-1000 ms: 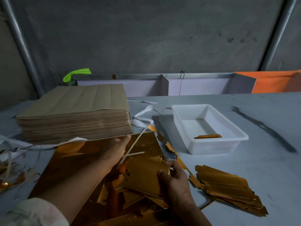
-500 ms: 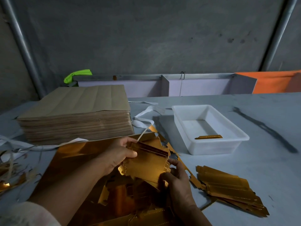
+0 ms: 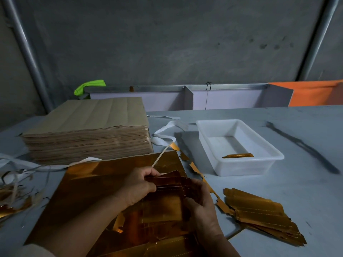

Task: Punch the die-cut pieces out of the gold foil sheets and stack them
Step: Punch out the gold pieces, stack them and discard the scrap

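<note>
The left hand is curling its fingers round the top left edge of a small bundle of shiny gold foil die-cut pieces, and the right hand is gripping the same bundle from its right side, fingers wrapped round it. The bundle is being held just above the large gold foil sheet, which is lying flat on the grey table in front of the person, its near part torn and full of cut-outs. To the right of the hands, a loose fanned stack of punched gold pieces is lying on the table, and a ragged gold offcut strip is running between it and the sheet. Behind that stack a white rectangular plastic tray is sitting with one narrow gold strip in it. On the left, a thick pile of brown paper sheets is standing just behind the foil sheet, with white paper strips trailing beside it, and shredded scrap is lying at the far left edge
</note>
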`<state>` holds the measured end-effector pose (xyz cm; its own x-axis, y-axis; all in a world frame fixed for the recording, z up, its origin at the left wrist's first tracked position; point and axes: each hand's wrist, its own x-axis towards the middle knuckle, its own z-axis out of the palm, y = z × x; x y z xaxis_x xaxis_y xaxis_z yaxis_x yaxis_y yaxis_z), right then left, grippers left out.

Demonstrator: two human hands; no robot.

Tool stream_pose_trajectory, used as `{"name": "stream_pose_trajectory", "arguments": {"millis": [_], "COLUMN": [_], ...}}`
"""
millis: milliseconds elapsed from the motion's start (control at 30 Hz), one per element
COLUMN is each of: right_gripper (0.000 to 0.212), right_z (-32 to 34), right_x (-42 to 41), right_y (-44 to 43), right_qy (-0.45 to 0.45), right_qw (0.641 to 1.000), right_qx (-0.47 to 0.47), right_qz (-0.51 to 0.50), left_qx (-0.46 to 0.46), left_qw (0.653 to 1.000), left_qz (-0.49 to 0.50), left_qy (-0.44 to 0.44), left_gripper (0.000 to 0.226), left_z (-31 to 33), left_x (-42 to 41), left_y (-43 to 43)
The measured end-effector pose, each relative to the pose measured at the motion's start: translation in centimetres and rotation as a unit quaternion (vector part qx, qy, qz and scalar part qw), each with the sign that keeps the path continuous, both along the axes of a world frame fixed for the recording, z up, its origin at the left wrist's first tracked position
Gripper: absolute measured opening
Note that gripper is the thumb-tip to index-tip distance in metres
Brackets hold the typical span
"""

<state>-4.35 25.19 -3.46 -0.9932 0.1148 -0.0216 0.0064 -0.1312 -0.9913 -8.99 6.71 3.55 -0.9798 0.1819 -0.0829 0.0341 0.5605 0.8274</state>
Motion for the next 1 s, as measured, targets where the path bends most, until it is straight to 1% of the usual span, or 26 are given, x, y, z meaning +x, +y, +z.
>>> {"name": "stream_pose_trajectory", "arguments": {"millis": [133, 200, 300, 400, 467, 567, 600, 667, 733, 800, 833, 867, 933, 967, 1000], "right_gripper": [0.044, 0.044, 0.045, 0.046, 0.051, 0.052, 0.050, 0.044, 0.045, 0.043, 0.040, 0.038, 0.036, 0.035, 0.035], "right_z": [0.0, 0.0, 0.0, 0.0, 0.1, 0.7, 1.0, 1.8, 2.8, 3.7, 3.9, 4.0, 3.9, 3.7, 3.4], "right_x": [0.1, 0.0, -0.1, -0.2, -0.1, 0.0, 0.0, -0.3, -0.7, -1.2, -1.4, -1.5, -1.8, -1.9, -2.0], "right_y": [-0.1, -0.1, 0.0, -0.1, -0.2, -0.4, -0.4, -0.7, -0.9, -1.1, -1.3, -1.4, -1.5, -1.4, -1.3], "right_qy": [-0.005, -0.009, -0.014, -0.013, -0.011, -0.014, -0.008, 0.024, 0.060, 0.085, 0.080, 0.061, -0.011, -0.043, -0.065], "right_qw": [1.000, 1.000, 1.000, 1.000, 1.000, 0.999, 0.999, 0.993, 0.983, 0.979, 0.982, 0.990, 0.998, 0.992, 0.983], "right_qx": [-0.002, -0.002, -0.001, 0.002, 0.009, 0.028, 0.045, 0.112, 0.175, 0.184, 0.164, 0.123, -0.017, -0.094, -0.151], "right_qz": [-0.013, -0.013, -0.008, 0.000, 0.011, 0.017, 0.014, 0.011, -0.005, -0.029, -0.039, -0.046, -0.065, -0.073, -0.081], "left_qx": [-0.067, -0.071, -0.023, 0.066, 0.106, 0.148, 0.156, 0.162, 0.173, 0.204, 0.219, 0.231, 0.249, 0.256, 0.262], "left_qw": [0.998, 0.997, 0.998, 0.992, 0.984, 0.974, 0.972, 0.970, 0.965, 0.956, 0.951, 0.946, 0.936, 0.932, 0.930], "left_qz": [0.000, 0.018, 0.048, 0.105, 0.144, 0.167, 0.170, 0.176, 0.189, 0.201, 0.207, 0.215, 0.233, 0.238, 0.239], "left_qy": [0.003, 0.009, 0.015, 0.009, -0.013, -0.033, -0.036, -0.041, -0.049, -0.060, -0.067, -0.075, -0.090, -0.096, -0.098], "left_gripper": [0.036, 0.031, 0.027, 0.028, 0.033, 0.039, 0.041, 0.044, 0.043, 0.043, 0.043, 0.043, 0.040, 0.039, 0.038], "left_z": [-0.4, -0.5, -0.3, 0.3, 0.5, 0.4, 0.4, 0.4, 0.3, 0.3, 0.3, 0.3, 0.2, 0.2, 0.2], "left_x": [-0.2, -0.2, -0.7, -1.3, -1.7, -2.2, -2.3, -2.4, -2.5, -2.6, -2.6, -2.6, -2.5, -2.4, -2.3], "left_y": [0.2, 0.2, -0.1, -0.4, -0.6, -0.7, -0.7, -0.7, -0.8, -0.8, -0.7, -0.7, -0.6, -0.5, -0.5]}}
